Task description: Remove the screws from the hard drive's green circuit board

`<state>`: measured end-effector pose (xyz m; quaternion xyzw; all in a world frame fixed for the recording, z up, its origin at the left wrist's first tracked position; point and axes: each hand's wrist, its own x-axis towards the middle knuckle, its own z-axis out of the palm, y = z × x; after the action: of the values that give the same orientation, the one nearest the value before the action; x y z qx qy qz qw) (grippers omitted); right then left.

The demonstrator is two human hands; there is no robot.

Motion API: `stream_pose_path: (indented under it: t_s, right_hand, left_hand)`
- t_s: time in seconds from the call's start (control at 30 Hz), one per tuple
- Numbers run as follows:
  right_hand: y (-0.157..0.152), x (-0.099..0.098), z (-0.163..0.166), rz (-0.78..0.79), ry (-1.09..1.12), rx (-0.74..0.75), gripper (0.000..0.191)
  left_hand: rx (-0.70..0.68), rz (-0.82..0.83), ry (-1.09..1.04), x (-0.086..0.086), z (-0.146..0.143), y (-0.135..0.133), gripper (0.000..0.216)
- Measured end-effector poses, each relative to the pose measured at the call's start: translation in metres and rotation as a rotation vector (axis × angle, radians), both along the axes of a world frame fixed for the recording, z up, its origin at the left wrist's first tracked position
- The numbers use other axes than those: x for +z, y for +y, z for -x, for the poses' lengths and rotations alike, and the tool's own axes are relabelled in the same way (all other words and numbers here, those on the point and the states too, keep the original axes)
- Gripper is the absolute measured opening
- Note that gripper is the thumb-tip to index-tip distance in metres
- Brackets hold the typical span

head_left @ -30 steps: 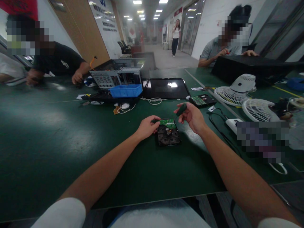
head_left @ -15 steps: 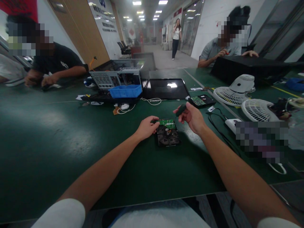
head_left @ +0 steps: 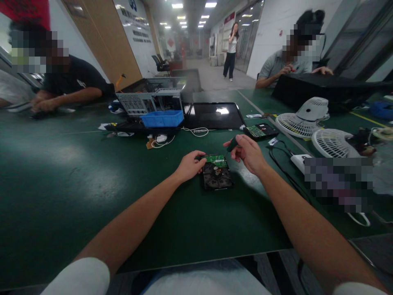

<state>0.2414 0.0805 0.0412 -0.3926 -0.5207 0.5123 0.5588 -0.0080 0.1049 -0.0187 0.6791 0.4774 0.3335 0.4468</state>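
Note:
A black hard drive [head_left: 217, 176] with a green circuit board lies on the green table, board side up. My left hand [head_left: 190, 166] grips its upper left edge between thumb and fingers. In my right hand [head_left: 249, 152] is a screwdriver [head_left: 233, 144] with a dark green handle, closed in the fingers. It is tilted, and its thin shaft points down to the upper right corner of the drive's board. Whether the tip sits in a screw is too small to tell.
A second hard drive [head_left: 260, 130] lies beyond my right hand. Behind are a blue tray [head_left: 162, 119], an open computer case [head_left: 135, 104] and a black panel [head_left: 215, 116]. White fan parts [head_left: 296, 124] and a power strip [head_left: 302, 162] stand right. Co-workers sit at both far sides.
My right hand and the screwdriver have shifted very slightly; my left hand stays on the hard drive. In the background, a walking person has moved a little to the right.

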Motion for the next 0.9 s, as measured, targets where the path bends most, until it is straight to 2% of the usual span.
stream_pose_path:
  t_s: [0.23, 0.53, 0.73, 0.9]
  right_hand:
    - [0.0015, -0.0011, -0.0011, 0.042, 0.031, 0.023, 0.05]
    - [-0.0009, 0.0007, -0.0003, -0.003, -0.035, -0.023, 0.036]
    - [0.0018, -0.0015, 0.001, 0.046, 0.039, 0.019, 0.047]
    - [0.0016, -0.0013, 0.0013, 0.029, -0.008, 0.017, 0.047]
  left_hand:
    - [-0.002, -0.005, -0.018, 0.0018, -0.0013, -0.0019, 0.036]
    - [-0.011, -0.005, -0.015, 0.0018, -0.0004, -0.0012, 0.036]
    - [-0.011, -0.002, -0.021, 0.0016, -0.0002, -0.0015, 0.036]
    - [-0.012, -0.01, -0.01, 0.0029, -0.0004, -0.002, 0.036]
